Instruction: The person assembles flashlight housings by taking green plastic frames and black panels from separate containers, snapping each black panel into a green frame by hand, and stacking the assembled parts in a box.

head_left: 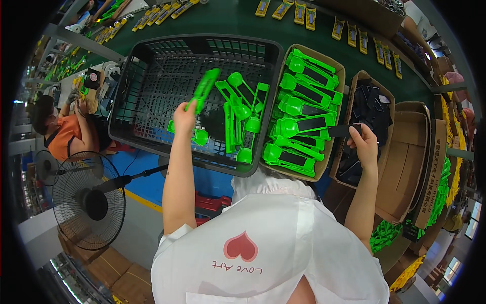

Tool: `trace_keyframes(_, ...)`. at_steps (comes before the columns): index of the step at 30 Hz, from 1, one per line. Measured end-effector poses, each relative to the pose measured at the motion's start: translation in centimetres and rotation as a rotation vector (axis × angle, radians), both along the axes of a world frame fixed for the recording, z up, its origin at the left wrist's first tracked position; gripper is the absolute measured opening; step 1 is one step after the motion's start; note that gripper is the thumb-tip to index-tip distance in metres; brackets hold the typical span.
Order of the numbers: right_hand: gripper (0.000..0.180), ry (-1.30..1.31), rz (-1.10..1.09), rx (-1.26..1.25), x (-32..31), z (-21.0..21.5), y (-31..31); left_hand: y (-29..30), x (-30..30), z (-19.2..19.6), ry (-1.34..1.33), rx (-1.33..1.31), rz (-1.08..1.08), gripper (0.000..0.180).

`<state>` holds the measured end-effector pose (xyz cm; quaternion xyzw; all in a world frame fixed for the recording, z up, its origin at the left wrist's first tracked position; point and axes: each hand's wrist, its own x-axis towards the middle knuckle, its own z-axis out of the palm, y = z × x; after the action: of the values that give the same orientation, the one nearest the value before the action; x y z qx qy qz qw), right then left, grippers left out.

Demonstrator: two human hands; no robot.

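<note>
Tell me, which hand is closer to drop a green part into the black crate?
Probably the left hand. It already holds a green part over the black crate. The right hand holds a black piece by the cardboard boxes.

Black crate (152, 86) left half open; green parts (243, 109) crowd right half; cardboard tray (340, 68) packed full.

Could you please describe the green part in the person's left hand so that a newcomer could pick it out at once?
Find the big black mesh crate. Above its middle, the left hand lifts one long green part; unlike the green parts lying on the crate floor, it is raised and tilted.
</note>
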<state>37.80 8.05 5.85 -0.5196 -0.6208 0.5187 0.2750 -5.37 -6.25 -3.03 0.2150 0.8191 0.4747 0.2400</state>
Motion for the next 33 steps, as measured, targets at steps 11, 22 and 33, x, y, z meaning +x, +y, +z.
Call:
trace_keyframes(11,0.012,0.058,-0.066,-0.089,0.4,-0.8,-1.3,-0.6,-5.2,-7.8,-0.284,-0.177,0.276,0.031)
trace_keyframes(22,0.01,0.093,-0.013,-0.099,-0.1,-1.3,-2.1,-0.5,-4.3,-9.3,0.275,-0.588,0.263,0.03)
trace_keyframes(33,0.014,0.213,-0.057,-0.184,-1.5,-0.3,-1.4,4.3,6.5,4.8,-0.377,0.28,-0.115,0.013)
